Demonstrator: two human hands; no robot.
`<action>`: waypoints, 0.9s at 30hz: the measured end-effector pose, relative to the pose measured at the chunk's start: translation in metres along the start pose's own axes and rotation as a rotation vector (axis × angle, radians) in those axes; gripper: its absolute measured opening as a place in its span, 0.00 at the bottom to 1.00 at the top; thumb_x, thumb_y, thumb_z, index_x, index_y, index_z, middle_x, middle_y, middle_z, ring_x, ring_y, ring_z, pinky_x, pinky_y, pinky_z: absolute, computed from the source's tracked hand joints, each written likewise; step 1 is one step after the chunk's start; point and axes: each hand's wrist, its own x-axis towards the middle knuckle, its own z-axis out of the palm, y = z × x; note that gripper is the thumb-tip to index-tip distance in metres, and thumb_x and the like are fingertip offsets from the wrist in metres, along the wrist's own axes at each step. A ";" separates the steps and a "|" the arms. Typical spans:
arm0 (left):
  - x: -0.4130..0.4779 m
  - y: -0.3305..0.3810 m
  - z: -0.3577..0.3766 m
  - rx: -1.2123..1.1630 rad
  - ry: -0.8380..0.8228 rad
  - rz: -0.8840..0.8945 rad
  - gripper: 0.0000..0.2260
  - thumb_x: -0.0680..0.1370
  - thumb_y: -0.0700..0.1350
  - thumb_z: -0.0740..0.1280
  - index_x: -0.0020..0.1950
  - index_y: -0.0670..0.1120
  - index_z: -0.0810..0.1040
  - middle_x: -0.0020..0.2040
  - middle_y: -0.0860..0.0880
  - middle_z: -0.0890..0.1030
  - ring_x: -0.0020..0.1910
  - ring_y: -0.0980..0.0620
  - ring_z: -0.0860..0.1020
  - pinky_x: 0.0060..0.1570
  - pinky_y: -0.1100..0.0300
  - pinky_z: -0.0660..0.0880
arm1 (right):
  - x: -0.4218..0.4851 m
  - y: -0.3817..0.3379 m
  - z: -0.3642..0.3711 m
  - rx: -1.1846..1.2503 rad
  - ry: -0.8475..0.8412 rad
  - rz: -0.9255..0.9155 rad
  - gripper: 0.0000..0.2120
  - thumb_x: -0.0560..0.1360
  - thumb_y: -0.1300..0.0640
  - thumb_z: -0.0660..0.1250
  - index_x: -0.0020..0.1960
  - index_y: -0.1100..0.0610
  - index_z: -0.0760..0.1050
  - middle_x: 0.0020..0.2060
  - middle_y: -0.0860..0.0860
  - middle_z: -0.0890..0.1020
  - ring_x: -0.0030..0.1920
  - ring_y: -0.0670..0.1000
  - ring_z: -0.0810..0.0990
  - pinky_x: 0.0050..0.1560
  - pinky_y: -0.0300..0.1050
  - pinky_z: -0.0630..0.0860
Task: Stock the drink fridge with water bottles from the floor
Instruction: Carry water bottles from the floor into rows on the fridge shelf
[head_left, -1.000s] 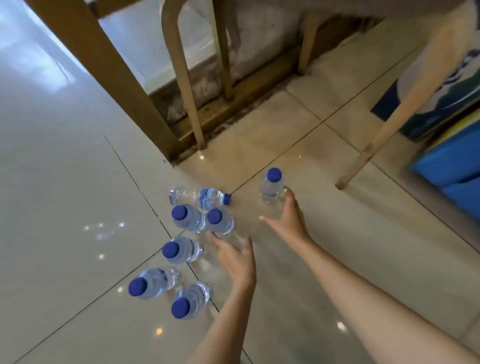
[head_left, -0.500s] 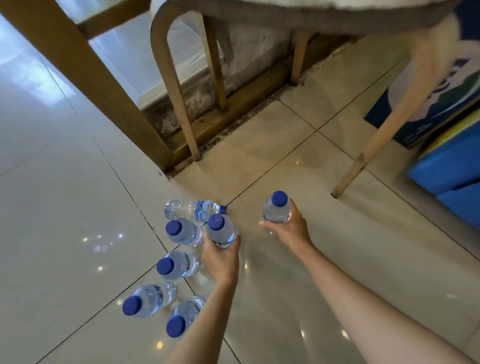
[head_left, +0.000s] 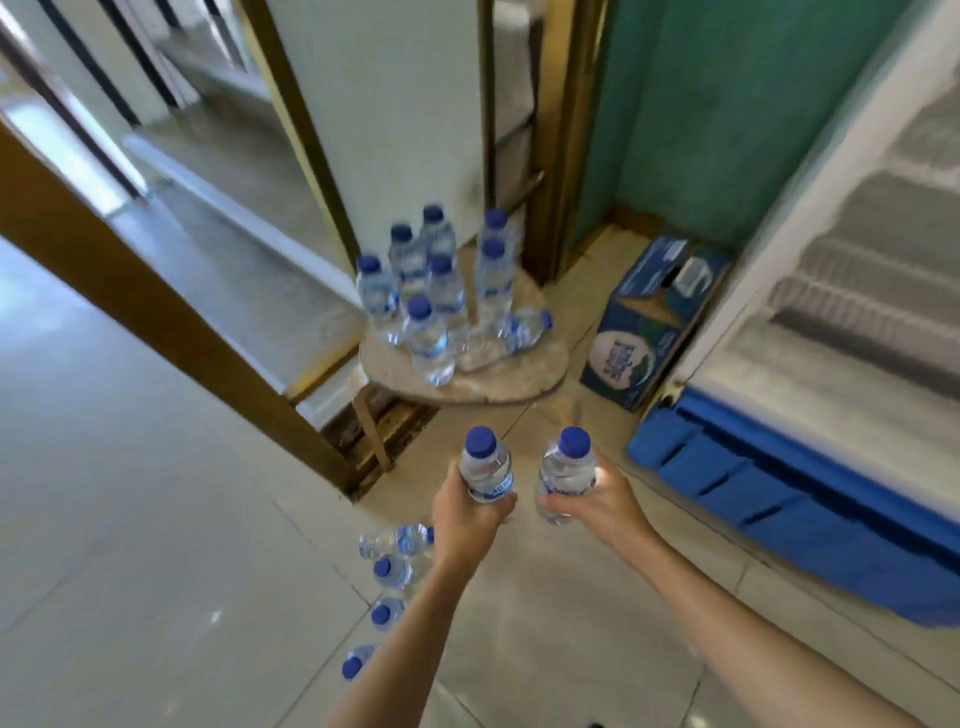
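My left hand (head_left: 467, 519) grips a clear water bottle with a blue cap (head_left: 485, 467), held upright above the floor. My right hand (head_left: 597, 499) holds a second such bottle (head_left: 569, 470) upright beside it. Several more bottles (head_left: 389, 571) remain on the tiled floor below my left forearm, one lying on its side. The drink fridge (head_left: 857, 312) stands at the right, with a blue base and blurred wire shelves. Several bottles (head_left: 426, 291) stand on a round stool seat (head_left: 498, 384) ahead, one of them lying down.
A blue cardboard water carton (head_left: 644, 317) sits on the floor between the stool and the fridge. A slanted wooden frame (head_left: 171, 322) and glass panels run along the left. A green wall (head_left: 701, 114) is behind the carton.
Both hands closed on a bottle each and lifted them off the floor. The view has swung up, bringing the stool, the carton and the fridge into sight.
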 end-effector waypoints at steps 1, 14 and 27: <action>-0.003 0.031 -0.008 0.012 -0.037 0.037 0.19 0.66 0.38 0.76 0.54 0.47 0.75 0.45 0.52 0.82 0.44 0.55 0.81 0.38 0.71 0.74 | -0.012 -0.031 -0.018 -0.001 0.008 -0.021 0.23 0.63 0.65 0.77 0.53 0.49 0.76 0.42 0.48 0.84 0.42 0.47 0.82 0.36 0.31 0.76; -0.062 0.439 -0.022 0.126 -0.351 0.574 0.23 0.59 0.52 0.78 0.51 0.48 0.80 0.46 0.52 0.84 0.47 0.54 0.82 0.49 0.57 0.78 | -0.177 -0.343 -0.241 -0.002 0.297 -0.319 0.16 0.65 0.68 0.76 0.46 0.51 0.78 0.43 0.48 0.84 0.41 0.43 0.82 0.47 0.41 0.77; -0.138 0.700 0.109 0.041 -0.628 0.949 0.13 0.67 0.42 0.77 0.48 0.48 0.79 0.42 0.50 0.83 0.40 0.55 0.81 0.43 0.62 0.78 | -0.275 -0.451 -0.472 -0.033 0.645 -0.490 0.24 0.65 0.63 0.78 0.59 0.56 0.74 0.51 0.52 0.84 0.52 0.51 0.83 0.54 0.50 0.79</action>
